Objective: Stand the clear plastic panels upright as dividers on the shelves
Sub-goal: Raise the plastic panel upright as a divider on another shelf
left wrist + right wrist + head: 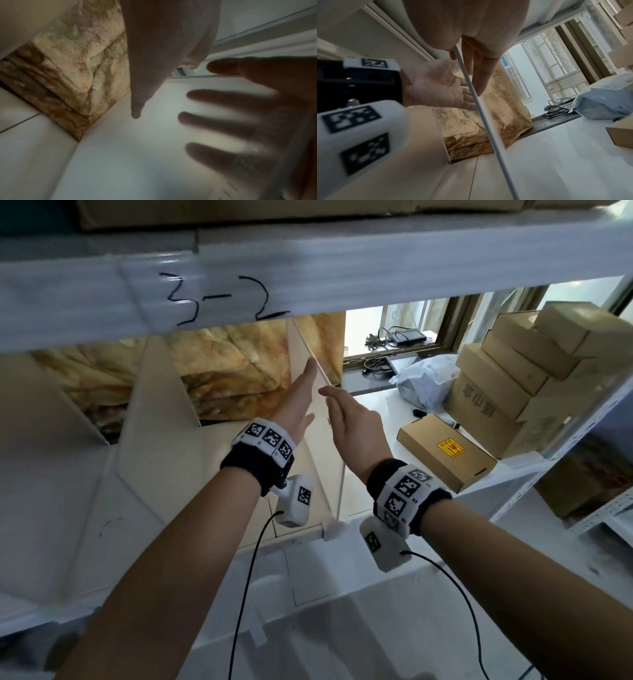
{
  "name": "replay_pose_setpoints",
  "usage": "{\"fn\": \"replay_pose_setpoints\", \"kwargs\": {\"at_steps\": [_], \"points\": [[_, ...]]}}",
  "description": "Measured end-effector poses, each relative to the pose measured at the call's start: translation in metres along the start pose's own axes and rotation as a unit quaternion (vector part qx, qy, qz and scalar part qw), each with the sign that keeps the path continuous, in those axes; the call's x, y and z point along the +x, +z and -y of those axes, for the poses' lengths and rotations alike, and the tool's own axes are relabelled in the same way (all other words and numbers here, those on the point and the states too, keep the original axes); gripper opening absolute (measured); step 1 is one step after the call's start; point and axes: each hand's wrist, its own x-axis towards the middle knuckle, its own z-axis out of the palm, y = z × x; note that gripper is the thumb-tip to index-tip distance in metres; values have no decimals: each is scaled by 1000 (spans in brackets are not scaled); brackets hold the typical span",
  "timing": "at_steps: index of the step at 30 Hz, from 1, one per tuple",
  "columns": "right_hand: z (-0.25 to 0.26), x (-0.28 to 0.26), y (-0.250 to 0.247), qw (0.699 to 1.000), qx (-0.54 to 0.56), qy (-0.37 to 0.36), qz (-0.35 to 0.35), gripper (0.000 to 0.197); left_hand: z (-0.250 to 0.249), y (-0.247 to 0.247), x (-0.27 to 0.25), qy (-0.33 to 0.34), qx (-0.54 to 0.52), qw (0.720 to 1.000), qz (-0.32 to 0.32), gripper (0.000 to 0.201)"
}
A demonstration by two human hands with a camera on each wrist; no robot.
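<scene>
Both hands steadied one panel upright on the shelf.

The left hand (297, 402) and right hand (352, 426) lay flat, fingers straight, on opposite faces of the translucent panel (317, 392), neither curling a grip round it. It stood near the middle of the shelf (376, 405), right of two standing dividers (154, 392). Next, I judged, it needed squaring and a careful release. Its foot was hidden by the wrists; whether it seated in anything was unclear.
</scene>
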Motion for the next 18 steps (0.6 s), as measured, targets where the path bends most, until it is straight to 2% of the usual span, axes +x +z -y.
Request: {"fn": "replay_pose_setpoints", "kwargs": {"at_steps": [5, 11, 15, 18], "points": [[5, -1, -6, 997, 31, 53, 39, 39, 17, -10, -18, -17, -10, 1000, -7, 87], [-4, -18, -6, 972, 92, 164, 139, 63, 51, -5, -36, -45, -23, 998, -35, 75], [-18, -32, 4, 958, 99, 189, 192, 62, 64, 16, -44, -60, -43, 996, -56, 73], [-20, -39, 5, 953, 136, 184, 197, 57, 71, 31, -50, -54, -89, 992, -71, 74]]}}
